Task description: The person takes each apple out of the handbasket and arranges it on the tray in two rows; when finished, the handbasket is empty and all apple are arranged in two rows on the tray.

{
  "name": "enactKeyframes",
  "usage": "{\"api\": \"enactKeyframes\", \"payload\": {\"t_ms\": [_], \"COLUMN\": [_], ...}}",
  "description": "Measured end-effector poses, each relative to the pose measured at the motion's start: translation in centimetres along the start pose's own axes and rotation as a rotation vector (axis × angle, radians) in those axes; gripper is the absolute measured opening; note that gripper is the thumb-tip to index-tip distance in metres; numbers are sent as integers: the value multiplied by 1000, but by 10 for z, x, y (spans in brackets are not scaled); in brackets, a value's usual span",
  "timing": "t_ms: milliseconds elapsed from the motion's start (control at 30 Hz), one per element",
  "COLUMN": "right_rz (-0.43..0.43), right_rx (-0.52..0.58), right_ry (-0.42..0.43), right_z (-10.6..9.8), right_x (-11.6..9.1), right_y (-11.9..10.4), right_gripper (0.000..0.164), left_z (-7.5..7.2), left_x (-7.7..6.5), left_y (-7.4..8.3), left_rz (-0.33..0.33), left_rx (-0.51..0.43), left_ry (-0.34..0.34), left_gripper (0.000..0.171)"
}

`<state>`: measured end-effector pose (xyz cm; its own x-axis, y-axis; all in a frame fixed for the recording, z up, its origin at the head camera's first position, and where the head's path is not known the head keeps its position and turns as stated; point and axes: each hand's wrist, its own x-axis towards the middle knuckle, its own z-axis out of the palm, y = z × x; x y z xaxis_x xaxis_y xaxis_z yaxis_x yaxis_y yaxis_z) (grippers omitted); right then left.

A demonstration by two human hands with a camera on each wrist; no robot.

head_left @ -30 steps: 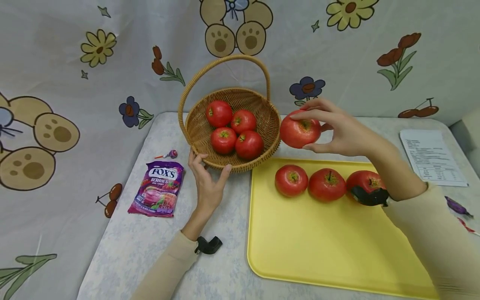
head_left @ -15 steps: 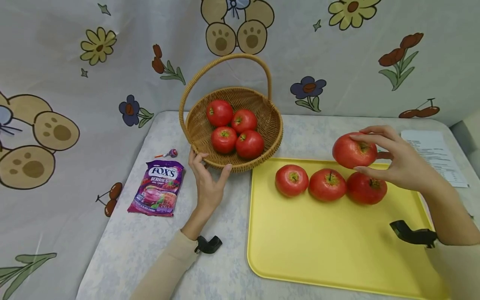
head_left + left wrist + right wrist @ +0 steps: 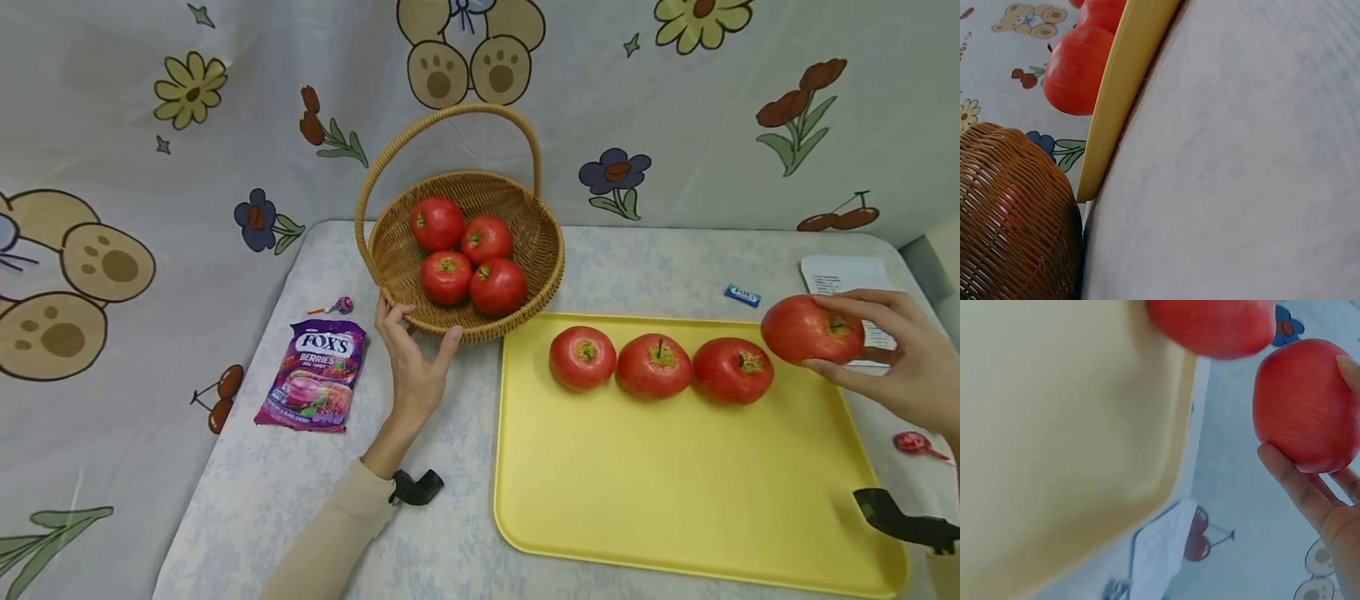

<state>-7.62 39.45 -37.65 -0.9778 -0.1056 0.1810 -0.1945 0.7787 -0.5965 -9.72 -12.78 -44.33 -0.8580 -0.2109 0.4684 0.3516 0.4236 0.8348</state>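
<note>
A brown wicker basket (image 3: pixel 557 271) with a tall handle stands at the back of the table, with several red apples (image 3: pixel 498 287) inside. My left hand (image 3: pixel 414 371) holds its front rim, fingertips over the edge and thumb against the outside. In the left wrist view the hand is out of sight, while the basket (image 3: pixel 1016 219) shows at lower left. At the right, my right hand (image 3: pixel 903 358) grips a red apple (image 3: pixel 806 330) between thumb and fingers, above the back right corner of the yellow tray (image 3: pixel 675 492). The right wrist view shows fingers (image 3: pixel 1300 490) under that apple (image 3: pixel 1304 406).
Three red apples (image 3: pixel 654 367) line the tray's back edge. Left of the basket lie a purple candy bag (image 3: pixel 315 375) and a lollipop (image 3: pixel 341 306). A blue wrapped candy (image 3: pixel 742 295), a printed sheet (image 3: pixel 847 275) and a red wrapped lollipop (image 3: pixel 915 443) lie around the tray's right side.
My right hand has carried the apple away from the basket's right side, rightward and toward me, to the tray's far right corner. The left hand stays at the basket rim.
</note>
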Motion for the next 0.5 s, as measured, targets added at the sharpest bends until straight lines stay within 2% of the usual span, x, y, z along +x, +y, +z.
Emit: {"api": "enactKeyframes", "payload": {"t_ms": [167,367,500], "right_rz": [49,41,38], "right_rx": [-30,9,12], "right_ry": [-32,-83,-98], "right_z": [0,9,14], "right_x": [-16,-30,-35], "right_y": [21,36,41], "right_gripper": [75,76,71], "left_z": [-1,-1,-3], "left_x": [0,1,1], "left_y": [0,1,22], "left_rz": [-10,-20,-43], "left_rx": [-15,-32,-44], "left_ry": [0,-15,-28], "left_gripper": [63,61,58]}}
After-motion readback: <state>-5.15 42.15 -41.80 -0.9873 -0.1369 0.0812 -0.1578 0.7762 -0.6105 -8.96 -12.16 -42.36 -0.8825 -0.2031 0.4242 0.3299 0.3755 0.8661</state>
